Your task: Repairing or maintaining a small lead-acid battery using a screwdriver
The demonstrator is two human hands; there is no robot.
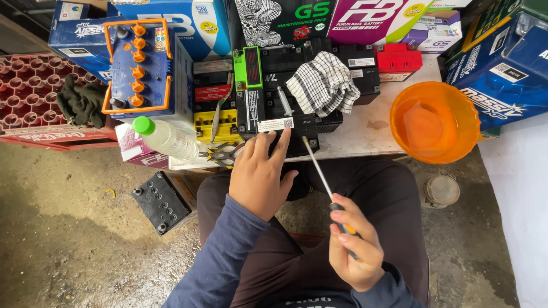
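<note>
Notably, head view, one entry. Small black battery [278, 126]: lay at the near edge of the white bench [371, 134], beside a checked cloth [323, 82]. Left hand [260, 174] rested flat on its front face, fingers spread, gripping nothing. Judged dense, rigid, smooth-cased; best held by both side walls, upright. Screwdriver [319, 171]: right hand [354, 251] was closed around its handle, tip at the battery's top edge; stiff, light, slender. Nearby: pliers [222, 153], orange bowl [435, 121], clear bottle [165, 137].
</note>
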